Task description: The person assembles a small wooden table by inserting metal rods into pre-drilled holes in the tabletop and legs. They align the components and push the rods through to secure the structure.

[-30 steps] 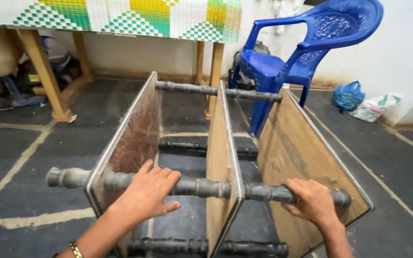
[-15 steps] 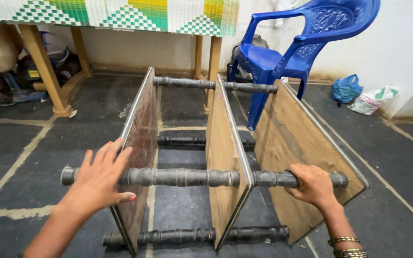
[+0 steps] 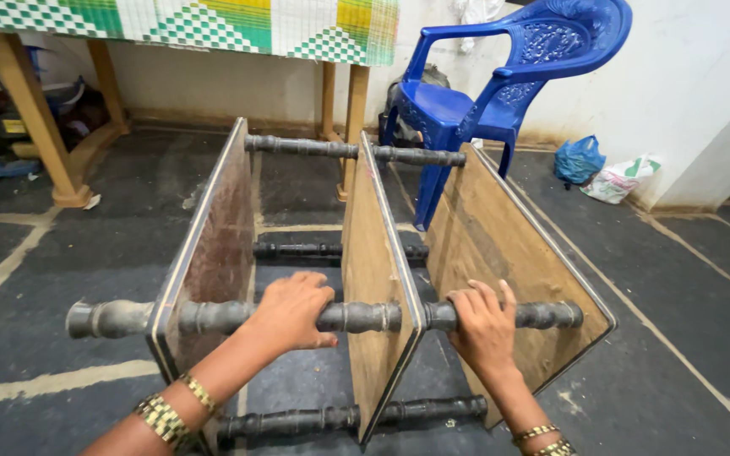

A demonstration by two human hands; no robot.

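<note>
Both hands are on the rack (image 3: 373, 279), which fills the middle of the frame, lying on its side on the floor (image 3: 69, 253) with three boards standing on edge and dark turned rods running through them. The left hand (image 3: 291, 311), lower centre, comes in on a forearm angled up from the bottom left, bangles at the wrist, and its fingers are curled over the near rod (image 3: 356, 317) between the left board (image 3: 213, 253) and the middle board (image 3: 373, 279), grasping it from above. The right hand (image 3: 483, 325), lower right of centre, rises from the bottom edge, bangles on that wrist too, and its fingers are wrapped over the same rod just right of the middle board, knuckles up, thumb side toward the board. The rod sticks out past the left board at the left and ends against the right board (image 3: 509, 262) at the right (that board leans outward). A second rod (image 3: 340, 150) crosses the far ends, upper centre, and two more sit lower down near the floor. The floor is dark stone slabs with pale joints. A blue plastic chair (image 3: 509, 84) stands at upper right against a white wall (image 3: 686, 101), with bags (image 3: 601, 169) by its base. At upper left, a wooden table (image 3: 44, 135) carries a green, yellow and white patterned cloth (image 3: 179, 21), with clutter beneath it.
</note>
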